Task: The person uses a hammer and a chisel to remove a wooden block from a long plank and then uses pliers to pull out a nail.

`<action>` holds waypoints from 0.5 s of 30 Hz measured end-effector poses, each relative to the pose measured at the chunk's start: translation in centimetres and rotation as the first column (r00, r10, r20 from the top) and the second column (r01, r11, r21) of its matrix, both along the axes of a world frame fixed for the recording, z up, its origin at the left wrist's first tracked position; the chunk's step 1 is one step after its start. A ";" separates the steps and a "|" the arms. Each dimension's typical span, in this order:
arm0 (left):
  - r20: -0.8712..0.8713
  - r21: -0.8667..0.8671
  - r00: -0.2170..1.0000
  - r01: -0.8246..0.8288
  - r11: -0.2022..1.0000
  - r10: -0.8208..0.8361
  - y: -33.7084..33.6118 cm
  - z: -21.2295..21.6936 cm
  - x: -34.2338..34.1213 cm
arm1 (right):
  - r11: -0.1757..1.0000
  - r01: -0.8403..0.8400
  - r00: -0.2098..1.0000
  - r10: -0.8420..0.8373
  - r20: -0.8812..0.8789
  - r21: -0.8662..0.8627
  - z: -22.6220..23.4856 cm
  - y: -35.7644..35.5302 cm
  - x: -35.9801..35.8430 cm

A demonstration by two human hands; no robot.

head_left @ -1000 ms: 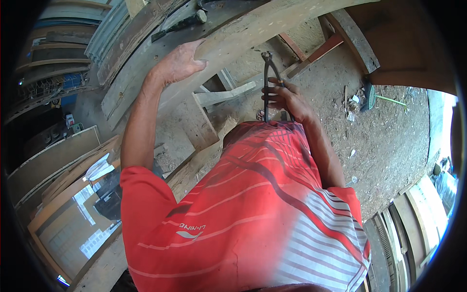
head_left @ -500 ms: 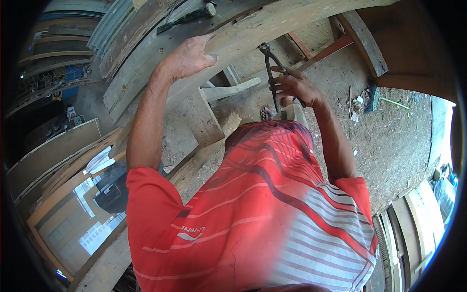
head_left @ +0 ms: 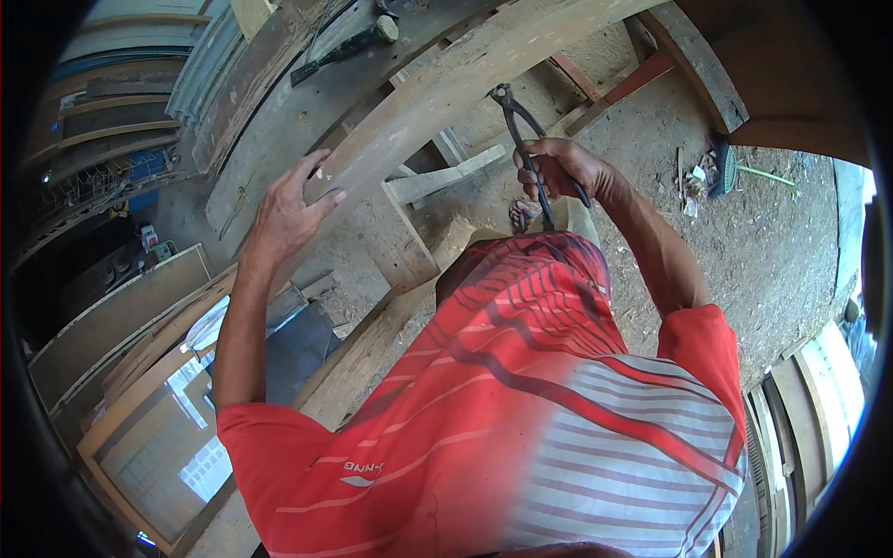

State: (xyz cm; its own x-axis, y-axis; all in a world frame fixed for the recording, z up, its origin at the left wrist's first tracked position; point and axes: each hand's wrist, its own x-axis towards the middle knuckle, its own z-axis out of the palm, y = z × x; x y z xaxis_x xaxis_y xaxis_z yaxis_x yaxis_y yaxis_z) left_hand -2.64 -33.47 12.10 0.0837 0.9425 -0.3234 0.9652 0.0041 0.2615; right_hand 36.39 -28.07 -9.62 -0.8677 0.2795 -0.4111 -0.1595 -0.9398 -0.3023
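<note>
My right hand (head_left: pixel 558 172) grips the handles of dark metal pincers (head_left: pixel 521 121), whose jaws point up against the edge of a long wooden beam (head_left: pixel 446 88). My left hand (head_left: pixel 288 209) lies flat on the same beam, lower and to the left, with its fingers spread over the wood. My red striped shirt (head_left: pixel 521 391) fills the lower middle and hides my legs and the ground below.
A hammer (head_left: pixel 349 46) lies on a grey plank (head_left: pixel 279 121) beyond the beam. Wooden offcuts (head_left: pixel 442 181) and a framed panel (head_left: pixel 158 428) sit at the left. Dirt ground (head_left: pixel 744 242) with scraps spreads to the right, by a broom head (head_left: pixel 726 172).
My right hand has lifted the pincers up to the beam's edge. My left hand has slid down and left along the beam, and the view has shifted closer.
</note>
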 end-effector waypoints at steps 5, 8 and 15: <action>-0.069 -0.018 0.994 -0.091 0.996 0.090 -0.5 -1.1 -0.1 | 0.997 0.074 0.991 -0.077 0.108 0.036 1.1 -0.9 -1.1; -0.045 0.053 0.998 -0.042 0.998 0.044 -0.3 -1.5 -0.3 | 0.994 0.088 0.989 -0.096 0.110 0.068 1.2 -1.4 -1.6; -0.056 0.046 0.997 -0.050 0.998 0.053 0.1 -1.3 -0.3 | 0.971 0.239 0.954 -0.240 0.178 0.027 2.6 -2.9 -3.8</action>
State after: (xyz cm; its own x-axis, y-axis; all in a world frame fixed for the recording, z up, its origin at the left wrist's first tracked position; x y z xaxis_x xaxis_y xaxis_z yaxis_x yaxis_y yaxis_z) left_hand -2.92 -33.35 10.78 0.0174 0.9586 -0.2843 0.9773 0.0437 0.2072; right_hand 32.57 -30.92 -7.02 -0.6877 0.4728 -0.5509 -0.3229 -0.8789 -0.3512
